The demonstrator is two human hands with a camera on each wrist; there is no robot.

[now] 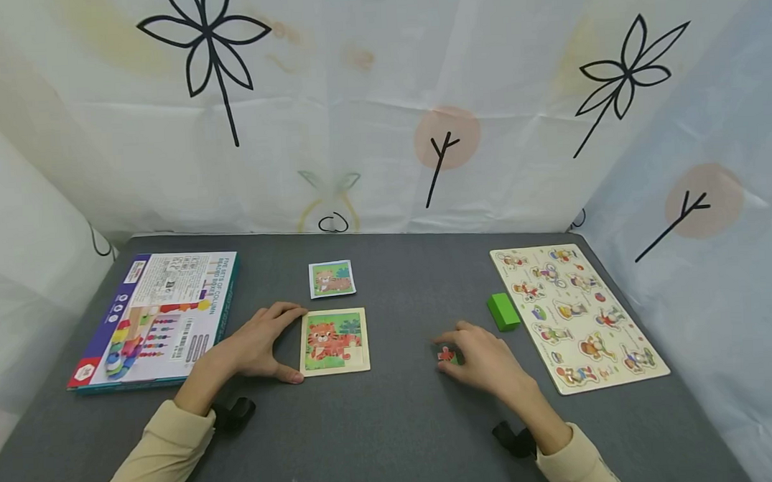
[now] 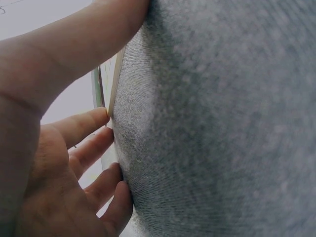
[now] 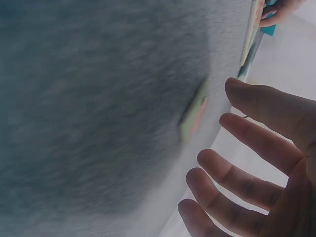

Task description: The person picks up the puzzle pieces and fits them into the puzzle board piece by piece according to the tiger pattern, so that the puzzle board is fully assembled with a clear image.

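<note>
A square wooden tiger puzzle board (image 1: 355,367) lies on the table, with an unfilled patch at the tiger's lower right. My left hand (image 1: 261,345) rests at its left side, thumb by the lower corner and fingertips at the upper one. In the left wrist view its fingers (image 2: 91,150) look spread and fairly straight. Over to the right, a small puzzle piece (image 1: 446,355) with red and green print lies between the parted thumb and fingers of my right hand (image 1: 484,357). The right wrist view shows this piece (image 3: 194,118) on the table, apart from the fingertips.
Behind the tiger board lies a small picture card (image 1: 332,279). A boxed toy (image 1: 163,315) takes up the table's left side. At right, a green block (image 1: 503,312) sits beside a large wooden board (image 1: 580,319) of pictured pieces. Printed white cloth (image 1: 366,91) walls the table's back.
</note>
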